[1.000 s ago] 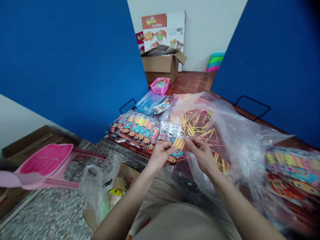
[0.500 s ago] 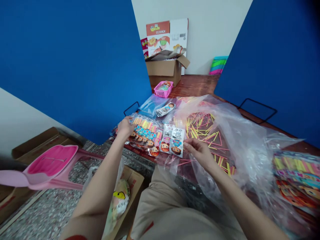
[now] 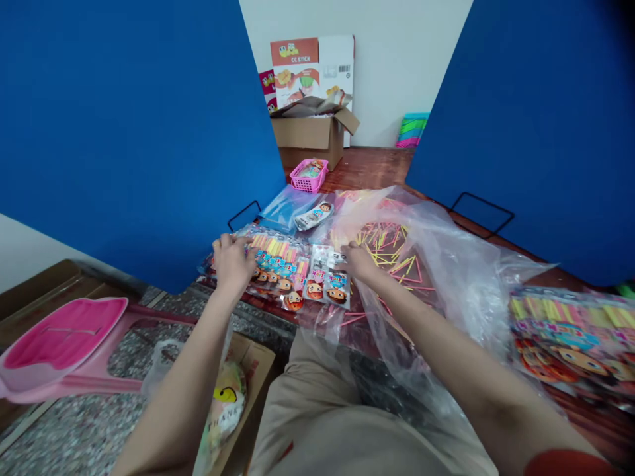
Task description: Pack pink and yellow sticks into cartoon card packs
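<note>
My left hand point(image 3: 233, 261) curls round the left end of a row of clear packets point(image 3: 275, 258) filled with yellow and pink sticks, cartoon faces printed below. Beside the row lie two flatter cartoon packets, a left one point(image 3: 316, 281) and a right one point(image 3: 338, 287). At the top right corner of the right packet is my right hand point(image 3: 358, 261), its fingers pinched together; what is between them is hidden. Loose yellow and pink sticks point(image 3: 391, 248) are heaped in a large clear plastic bag point(image 3: 441, 231), just beyond my right hand.
Farther back are a single packet point(image 3: 314, 215), a pink basket point(image 3: 308, 177) and an open cardboard box point(image 3: 310, 135). More filled packets point(image 3: 570, 337) lie at the right. Blue panels point(image 3: 124, 132) flank the table. A pink chair point(image 3: 69, 337) stands at the left.
My right hand has moved from the right packet's side edge up to its top corner. My left hand stays at the row's left end. The view has swung slightly right.
</note>
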`<action>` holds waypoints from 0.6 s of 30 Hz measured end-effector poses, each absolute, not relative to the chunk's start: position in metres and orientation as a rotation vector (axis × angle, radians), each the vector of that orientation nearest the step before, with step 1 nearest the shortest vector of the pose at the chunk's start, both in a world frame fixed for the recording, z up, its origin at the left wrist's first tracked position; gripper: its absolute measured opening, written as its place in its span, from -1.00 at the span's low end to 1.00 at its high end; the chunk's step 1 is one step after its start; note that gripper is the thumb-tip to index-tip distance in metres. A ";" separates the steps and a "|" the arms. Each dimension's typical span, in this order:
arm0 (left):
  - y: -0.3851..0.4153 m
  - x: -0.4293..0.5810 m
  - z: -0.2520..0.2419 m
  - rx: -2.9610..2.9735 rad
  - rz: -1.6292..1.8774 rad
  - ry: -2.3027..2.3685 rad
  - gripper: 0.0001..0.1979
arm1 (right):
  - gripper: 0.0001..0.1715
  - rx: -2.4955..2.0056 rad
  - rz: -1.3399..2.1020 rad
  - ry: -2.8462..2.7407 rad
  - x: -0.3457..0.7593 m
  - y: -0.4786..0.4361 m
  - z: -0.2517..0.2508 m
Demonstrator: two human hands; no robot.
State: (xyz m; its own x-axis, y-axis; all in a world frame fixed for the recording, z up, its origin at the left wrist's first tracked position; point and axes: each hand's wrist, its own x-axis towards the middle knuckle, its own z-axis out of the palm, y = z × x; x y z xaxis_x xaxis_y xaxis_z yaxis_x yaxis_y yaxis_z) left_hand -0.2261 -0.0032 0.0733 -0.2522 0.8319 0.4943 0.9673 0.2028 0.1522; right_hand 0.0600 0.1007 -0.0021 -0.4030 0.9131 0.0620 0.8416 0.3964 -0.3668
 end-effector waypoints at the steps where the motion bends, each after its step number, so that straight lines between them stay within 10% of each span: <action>1: -0.007 -0.223 0.074 -1.714 -0.676 -2.138 -0.67 | -0.55 -1.567 0.406 -2.398 0.059 0.103 -0.003; 8: -0.029 -0.184 0.076 -1.883 -0.974 -1.911 -0.73 | -0.79 -1.618 0.410 -2.321 0.058 0.106 -0.005; 18: -0.024 -0.107 0.059 -2.153 -1.196 -2.056 -0.73 | -0.60 -1.302 0.391 -2.146 0.077 0.093 0.012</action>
State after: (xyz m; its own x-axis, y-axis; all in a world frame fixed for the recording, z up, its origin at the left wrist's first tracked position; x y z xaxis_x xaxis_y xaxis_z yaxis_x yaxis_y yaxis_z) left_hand -0.1067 -0.0239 0.0595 -0.0980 0.8839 0.4572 0.8342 -0.1775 0.5221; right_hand 0.0765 0.0933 0.0125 -0.3453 0.8769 0.3342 0.7026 0.4777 -0.5274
